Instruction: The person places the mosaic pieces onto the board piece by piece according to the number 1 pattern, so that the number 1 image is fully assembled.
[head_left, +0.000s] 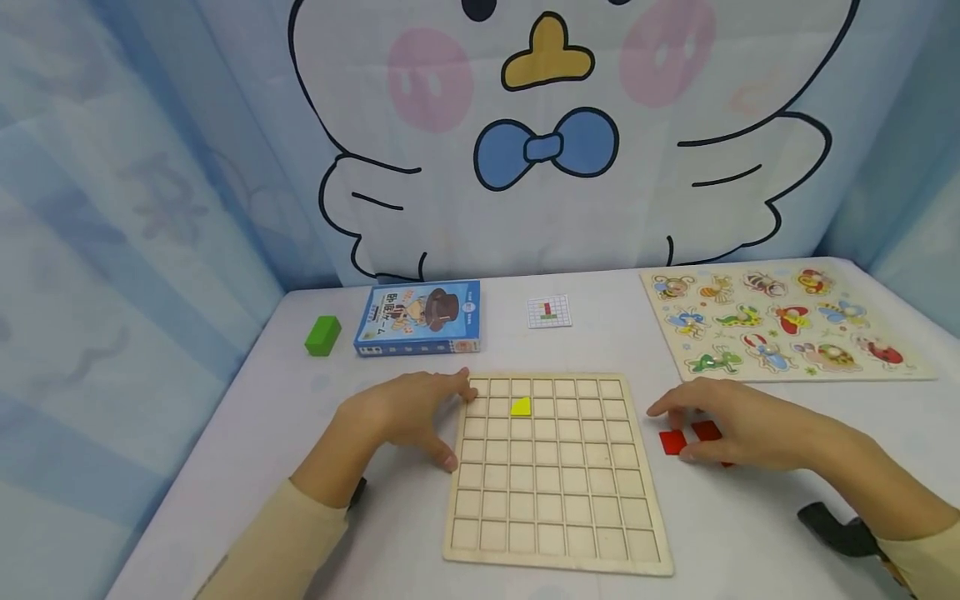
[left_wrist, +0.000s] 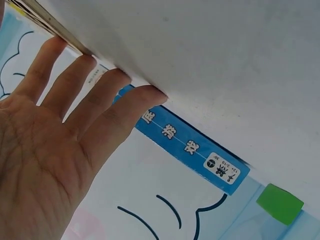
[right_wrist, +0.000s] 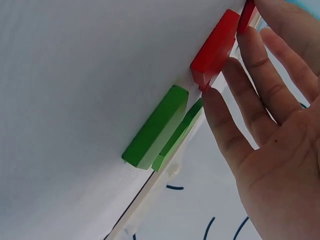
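- Head view: a white desk (head_left: pixel 397 533) stands by soft blue curtains (head_left: pixel 127 250), and a big cloth picture (head_left: pixel 592 212) hangs at the back.
- The picture has pink cheeks, a yellow beak (head_left: pixel 549 62) and a blue bow tie (head_left: pixel 546 148).
- A wooden grid board (head_left: pixel 548 477) lies flat in the middle of the near part of the desk.
- One yellow piece (head_left: pixel 522 407) sits in it, second row from the top, third square from the left.
- The left hand (head_left: pixel 408 408) touches the board's left edge. Its fingers are spread and its grip is loose.
- The right hand (head_left: pixel 735 423) is down by a red square (head_left: pixel 672 442), right of the board. I cannot tell if its grip pinches it.
- More red is partly under that hand, and in the right wrist view a green piece (right_wrist: pixel 157 130) lies near.
- At the back are a green block (head_left: pixel 322 336), a blue box (head_left: pixel 417 318), a small card (head_left: pixel 549 312) and, on the right, a bug puzzle (head_left: pixel 678 358).
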